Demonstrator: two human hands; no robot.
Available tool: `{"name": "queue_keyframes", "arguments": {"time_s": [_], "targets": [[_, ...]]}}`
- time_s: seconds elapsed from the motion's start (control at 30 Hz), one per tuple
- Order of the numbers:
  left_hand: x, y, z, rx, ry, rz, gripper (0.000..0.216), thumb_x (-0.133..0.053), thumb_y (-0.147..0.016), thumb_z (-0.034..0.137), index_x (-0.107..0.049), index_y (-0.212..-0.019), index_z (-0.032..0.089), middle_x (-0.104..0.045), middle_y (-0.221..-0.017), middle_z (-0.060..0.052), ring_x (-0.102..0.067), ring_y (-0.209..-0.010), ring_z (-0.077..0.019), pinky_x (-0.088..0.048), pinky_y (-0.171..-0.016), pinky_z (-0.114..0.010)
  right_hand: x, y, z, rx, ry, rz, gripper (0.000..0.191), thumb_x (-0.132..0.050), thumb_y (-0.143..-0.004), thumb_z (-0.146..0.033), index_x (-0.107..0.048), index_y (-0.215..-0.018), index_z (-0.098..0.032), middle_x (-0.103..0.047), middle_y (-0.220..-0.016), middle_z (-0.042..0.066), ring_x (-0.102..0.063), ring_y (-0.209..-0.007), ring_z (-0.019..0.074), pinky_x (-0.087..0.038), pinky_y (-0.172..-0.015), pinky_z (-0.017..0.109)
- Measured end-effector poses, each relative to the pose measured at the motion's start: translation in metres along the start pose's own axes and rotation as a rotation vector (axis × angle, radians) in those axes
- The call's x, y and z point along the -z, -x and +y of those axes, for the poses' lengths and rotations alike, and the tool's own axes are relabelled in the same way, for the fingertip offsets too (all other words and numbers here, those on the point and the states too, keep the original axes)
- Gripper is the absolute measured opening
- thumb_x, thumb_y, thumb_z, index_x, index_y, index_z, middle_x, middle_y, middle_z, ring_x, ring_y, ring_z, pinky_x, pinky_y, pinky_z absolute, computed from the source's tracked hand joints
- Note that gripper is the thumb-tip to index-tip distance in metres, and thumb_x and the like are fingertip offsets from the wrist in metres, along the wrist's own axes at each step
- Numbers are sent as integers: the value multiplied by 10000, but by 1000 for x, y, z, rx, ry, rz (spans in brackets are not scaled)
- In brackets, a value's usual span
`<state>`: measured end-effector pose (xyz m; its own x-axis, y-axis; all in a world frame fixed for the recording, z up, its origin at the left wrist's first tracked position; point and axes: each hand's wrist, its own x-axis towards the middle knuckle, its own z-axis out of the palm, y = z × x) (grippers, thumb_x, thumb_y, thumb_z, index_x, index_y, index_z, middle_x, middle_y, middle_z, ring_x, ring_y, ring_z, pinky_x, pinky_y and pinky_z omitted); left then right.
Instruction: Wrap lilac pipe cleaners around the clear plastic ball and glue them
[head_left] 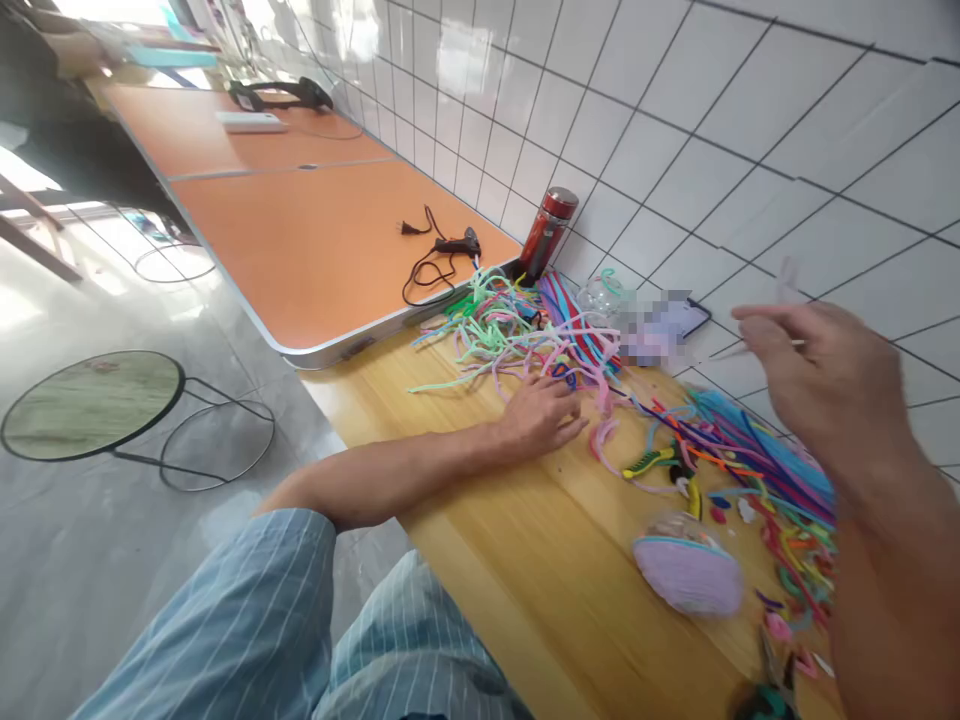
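My left hand (541, 415) lies on the wooden table, fingers loosely spread, at the near edge of a tangled pile of pale green and pink pipe cleaners (487, 335). Raised at the right in front of the tiled wall, my right hand (829, 365) has thumb and index finger pinched together. A thin pale pink pipe cleaner (787, 280), smeared by motion, appears to be held there. Below that hand are bundled blue and purple pipe cleaners (772, 450). Yellow-and-black pliers (649, 461) lie between the hands, with a lilac rounded bundle (688, 573) closer to me.
A red thermos (550, 232) and a phone (686, 318) are by the wall. A black glue gun (457, 245) with its cord lies on the orange table (322, 240). Dark-handled cutters (776, 685) lie at the lower right. A round stool (94, 405) stands left.
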<state>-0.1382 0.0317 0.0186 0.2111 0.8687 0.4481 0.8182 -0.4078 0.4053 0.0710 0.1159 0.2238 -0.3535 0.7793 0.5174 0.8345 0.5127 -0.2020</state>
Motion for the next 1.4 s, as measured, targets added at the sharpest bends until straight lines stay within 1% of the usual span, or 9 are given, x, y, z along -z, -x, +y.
{"name": "queue_keyframes", "arguments": {"time_s": [0.1,0.23,0.43,0.63,0.77,0.97,1.17,1.3,1.4], "targets": [[4,-3,-7,92,-58,183,394,-631,-1007,486,-690,-1284,211,-663,-1391,-163,-589,-1294,-350,-442,-1080,-523,8,15,14,-74,-9,123,408,-606,-836,-471,-828,-1107,-261,-753,-922,59,-632,-795,222,-495,-848,423],[4,-6,-16,126,-78,268,499,-663,-982,495,-622,-1371,184,-607,-1449,-190,-557,-1312,-366,-451,-1076,-537,18,35,23,-237,-108,84,394,-668,-812,-467,-843,-1116,-288,-679,-703,5,-581,-620,193,-499,-691,394],[3,-9,-1,-113,-63,140,371,-483,-1082,475,-743,-1085,210,-762,-1085,-123,-678,-1063,-268,-507,-975,-445,31,54,19,-236,-377,199,307,-686,-813,-373,-835,-1053,-253,-799,-885,26,-658,-635,145,-534,-627,313],[-29,-30,27,-407,-190,-117,560,-689,-964,489,-637,-1458,229,-486,-1692,-130,-442,-1554,-349,-337,-1281,-540,25,75,18,-293,-456,-19,324,-673,-828,-360,-828,-1066,-204,-804,-854,47,-658,-628,136,-533,-590,269],[-44,-48,13,-215,-282,-227,522,-690,-942,545,-724,-1343,212,-638,-1552,-136,-497,-1509,-369,-307,-1297,-580,18,92,28,-247,-406,-263,303,-637,-837,-377,-824,-1030,-236,-786,-727,25,-661,-587,188,-528,-560,317],[-23,-50,-25,-12,-300,-156,544,-591,-992,572,-737,-1322,165,-706,-1406,-181,-542,-1419,-398,-239,-1306,-678,26,113,52,-340,-479,-113,242,-654,-854,-408,-815,-1012,-321,-829,-897,15,-744,-799,255,-607,-761,422],[7,-42,-16,-48,-200,-159,407,-741,-917,471,-770,-1243,227,-736,-1365,-116,-566,-1407,-351,-152,-1359,-625,7,113,50,-360,-578,-86,272,-639,-834,-375,-804,-1013,-253,-817,-915,31,-715,-735,197,-601,-739,369],[19,-40,-7,-29,-78,-148,548,-650,-972,620,-677,-1388,266,-715,-1429,-81,-607,-1395,-308,-310,-1314,-531,-7,112,48,-324,-589,-124,295,-646,-853,-400,-804,-1037,-233,-809,-915,44,-685,-694,176,-577,-670,336],[19,-44,-6,68,-32,-63,757,-537,-1027,646,-409,-1620,192,-575,-1584,-185,-567,-1450,-337,-450,-1201,-491,-14,117,43,-279,-628,-175,304,-650,-870,-425,-803,-1050,-233,-806,-926,53,-699,-732,188,-585,-692,350]]}}
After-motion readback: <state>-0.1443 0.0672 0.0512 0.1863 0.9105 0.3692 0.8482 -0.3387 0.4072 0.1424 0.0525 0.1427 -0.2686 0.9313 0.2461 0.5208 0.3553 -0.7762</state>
